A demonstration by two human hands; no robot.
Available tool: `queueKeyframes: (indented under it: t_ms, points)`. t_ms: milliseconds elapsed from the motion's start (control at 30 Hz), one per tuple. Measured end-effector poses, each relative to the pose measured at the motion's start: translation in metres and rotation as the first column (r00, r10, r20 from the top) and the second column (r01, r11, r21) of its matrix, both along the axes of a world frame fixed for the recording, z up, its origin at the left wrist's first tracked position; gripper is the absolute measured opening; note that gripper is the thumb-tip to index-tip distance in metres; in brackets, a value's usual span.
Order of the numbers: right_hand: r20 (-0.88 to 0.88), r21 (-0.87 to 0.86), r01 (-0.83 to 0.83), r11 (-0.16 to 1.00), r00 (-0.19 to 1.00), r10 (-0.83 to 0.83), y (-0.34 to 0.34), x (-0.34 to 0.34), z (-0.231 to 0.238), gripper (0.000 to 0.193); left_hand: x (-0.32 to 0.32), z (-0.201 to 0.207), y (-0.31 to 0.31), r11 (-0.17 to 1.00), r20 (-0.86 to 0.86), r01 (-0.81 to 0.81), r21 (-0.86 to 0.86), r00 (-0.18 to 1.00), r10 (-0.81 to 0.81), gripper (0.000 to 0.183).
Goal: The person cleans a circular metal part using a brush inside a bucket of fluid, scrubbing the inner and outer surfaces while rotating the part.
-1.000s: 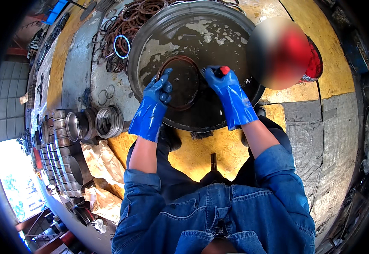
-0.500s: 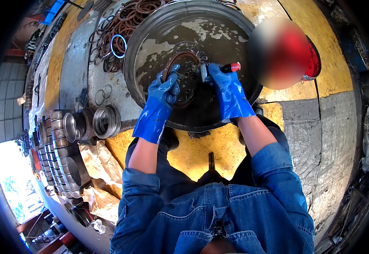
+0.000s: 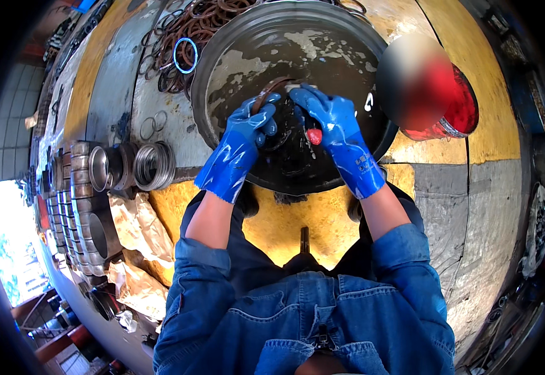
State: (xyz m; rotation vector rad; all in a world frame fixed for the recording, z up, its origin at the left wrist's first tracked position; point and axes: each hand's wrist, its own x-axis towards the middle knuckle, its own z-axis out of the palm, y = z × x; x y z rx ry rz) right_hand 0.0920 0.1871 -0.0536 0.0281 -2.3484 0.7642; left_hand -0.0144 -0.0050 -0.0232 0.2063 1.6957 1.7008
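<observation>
Swinging the red-ended handle point(image 3: 314, 136) round from pointing away from our left hand point(image 3: 250, 122), our right hand point(image 3: 330, 115) now clasps it aimed toward us, seemingly changing its angle on the brown ring point(image 3: 265, 94). Gripped by our left, that partly hidden ring shows a thin, dark arc between our hands, over the basin point(image 3: 198, 87).

Brown ring point(image 3: 270, 91): partly hidden by left hand point(image 3: 249, 122); lower section indistinct in murky water point(image 3: 260, 59).
Red-ended tool point(image 3: 314, 136): mostly covered by right hand point(image 3: 330, 114).
Red bucket point(image 3: 463, 106): partly masked by blurred patch point(image 3: 413, 78).
Ring pile point(image 3: 219, 22): cut off at upper edge.
</observation>
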Motion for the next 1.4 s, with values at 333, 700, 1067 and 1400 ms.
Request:
queueKeyframes:
  t_ms: [333,700,1067,1400]
  points:
    - [0.567,-0.794,0.394,0.463,0.754,0.331,-0.018,0.007,-0.029,0.026,0.005,0.007,0.001,0.997,-0.074,0.06,0.05,0.996,-0.056,0.034]
    - [0.434,-0.87,0.333,0.364,0.867,0.244,-0.006,0.021,0.013,0.02,-0.027,-0.013,-0.019,0.916,0.125,-0.204,0.346,0.977,0.17,0.04]
    - [0.536,-0.774,0.313,0.55,0.787,0.306,0.017,0.025,0.025,0.035,-0.04,-0.048,-0.02,0.993,-0.306,-0.047,0.111,0.949,0.079,0.047]
    - [0.539,0.122,0.011,0.992,0.839,-0.076,0.012,0.02,0.0,0.025,-0.017,-0.022,0.002,0.904,-0.898,0.056,-0.424,0.105,-0.428,0.044]
